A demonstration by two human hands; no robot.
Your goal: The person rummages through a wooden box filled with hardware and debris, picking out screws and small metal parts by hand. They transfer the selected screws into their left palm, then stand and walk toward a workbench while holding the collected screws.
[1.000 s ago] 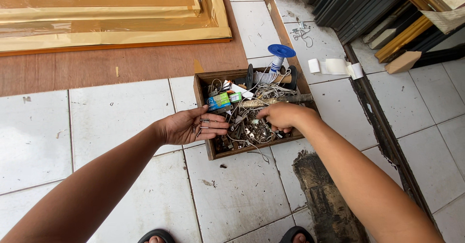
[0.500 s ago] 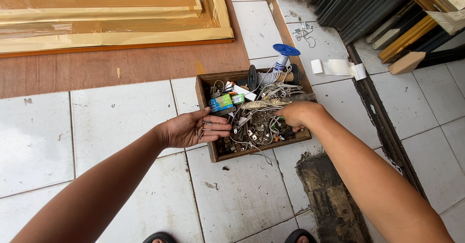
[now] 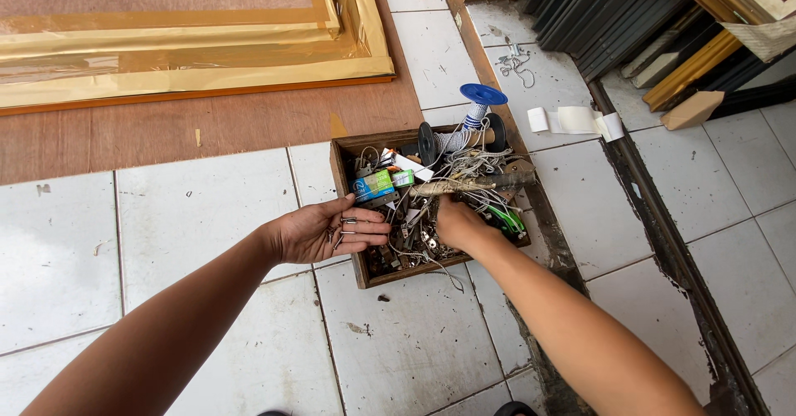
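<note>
Screws (image 3: pixel 342 230) across left palm (image 3: pixel 319 232), box (image 3: pixel 344 163) crosswise

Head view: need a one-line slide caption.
Right hand digs in a cluttered wooden box on floor tiles while open left hand cups small screws.

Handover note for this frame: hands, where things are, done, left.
Left hand: open, palm up at the box's left edge, a few small screws lying in it.
Right hand: down in the wooden box, fingers buried in the loose hardware; grip not visible.
Box sits on the tiled floor.
Done: some screws picked out.
Left: most hardware remains in the box.
</note>
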